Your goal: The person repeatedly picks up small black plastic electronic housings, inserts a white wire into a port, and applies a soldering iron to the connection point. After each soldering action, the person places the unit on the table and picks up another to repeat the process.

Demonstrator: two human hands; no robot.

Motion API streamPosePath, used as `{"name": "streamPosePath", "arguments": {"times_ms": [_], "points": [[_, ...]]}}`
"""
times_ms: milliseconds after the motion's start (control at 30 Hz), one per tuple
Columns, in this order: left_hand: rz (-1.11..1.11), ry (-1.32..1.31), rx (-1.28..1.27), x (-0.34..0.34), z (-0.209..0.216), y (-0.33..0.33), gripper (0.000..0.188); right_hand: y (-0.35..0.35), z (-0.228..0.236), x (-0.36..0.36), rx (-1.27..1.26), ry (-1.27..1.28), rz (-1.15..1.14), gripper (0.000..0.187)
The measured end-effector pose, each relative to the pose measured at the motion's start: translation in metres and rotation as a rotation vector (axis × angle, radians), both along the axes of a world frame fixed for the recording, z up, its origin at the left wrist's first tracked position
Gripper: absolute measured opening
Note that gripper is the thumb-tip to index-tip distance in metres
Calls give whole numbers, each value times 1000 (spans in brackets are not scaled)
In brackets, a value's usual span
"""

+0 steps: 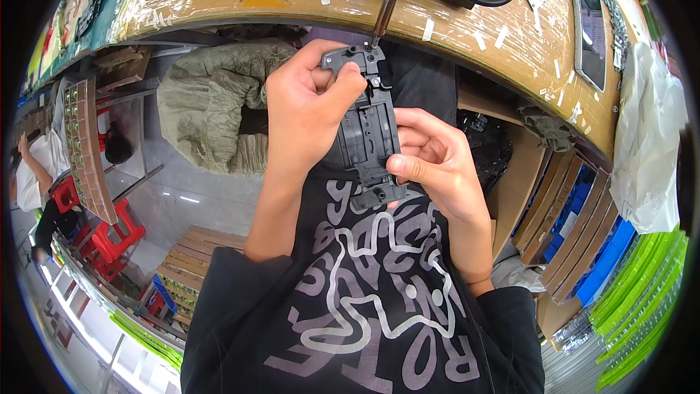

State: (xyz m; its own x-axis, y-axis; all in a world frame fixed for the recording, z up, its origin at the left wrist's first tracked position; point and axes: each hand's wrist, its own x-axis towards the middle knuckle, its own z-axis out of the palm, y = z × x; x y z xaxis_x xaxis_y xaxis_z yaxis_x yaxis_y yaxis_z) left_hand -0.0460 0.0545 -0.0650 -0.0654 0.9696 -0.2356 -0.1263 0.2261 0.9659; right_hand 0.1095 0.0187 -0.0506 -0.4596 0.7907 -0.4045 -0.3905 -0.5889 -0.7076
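Note:
Between my two hands is a black plastic frame part (367, 131) with ribs, slots and small metal bits at its upper end. My left hand (310, 98) is closed on its upper left corner, thumb pressed on the face. At the lower right edge, my right hand (437, 164) grips it with thumb and bent fingers. A screwdriver bit (384, 14) points down from a mounted driver above, its tip at the part's upper right corner. Whether the tip touches a screw there is too small to tell.
A wooden worktable (255, 0) curves across the top, with paper scraps and a phone (590, 29) on it. A plastic bag (645, 138) hangs at the right, above green strips (634, 306). Red stools (117, 233) and a seated person (44, 171) are at the left.

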Motion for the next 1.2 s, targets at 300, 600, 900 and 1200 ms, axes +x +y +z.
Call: {"name": "streamPosePath", "arguments": {"times_ms": [300,600,900,1200], "points": [[4,-33,37,4,4,0,14,-1,3,1,29,0,-10,38],[-36,140,-42,-10,-5,-1,15,-11,-25,15,49,-92,-37,39],[390,440,366,-96,45,48,24,-70,-191,173,-5,-1016,-831,45],[25,1556,928,-117,40,137,33,-146,-300,251,-474,-769,-1054,40]]}}
